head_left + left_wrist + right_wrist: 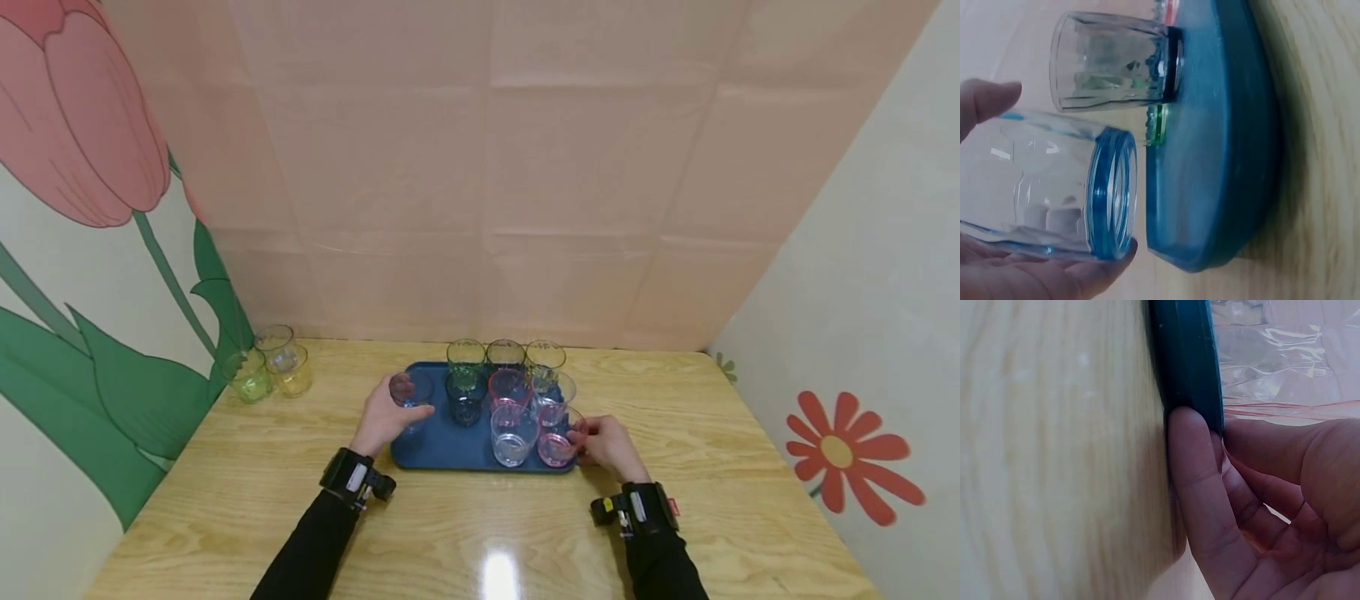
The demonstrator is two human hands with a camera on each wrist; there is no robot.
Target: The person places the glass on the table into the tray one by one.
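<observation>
A clear drinking glass with a blue base (pixel 1112 194) is in my left hand (pixel 381 418), thumb on one side and fingers on the other. Its base is apart from the blue tray (pixel 442 454), over the tray's left end. Beside it on the tray stands a dark blue glass (pixel 466 400). My right hand (pixel 611 446) pinches the tray's rim (pixel 1186 356) at the front right corner, close to a pink glass (pixel 555 450). Left of that pink glass is a clear glass (pixel 513 442).
Along the tray's back stand a green glass (pixel 467 354), a dark glass (pixel 506 354) and a yellowish glass (pixel 546 356). Another pink glass (pixel 510 387) is mid-tray. Yellow-green (pixel 249 382) and yellow glasses (pixel 294 377) stand at the table's back left, near walls.
</observation>
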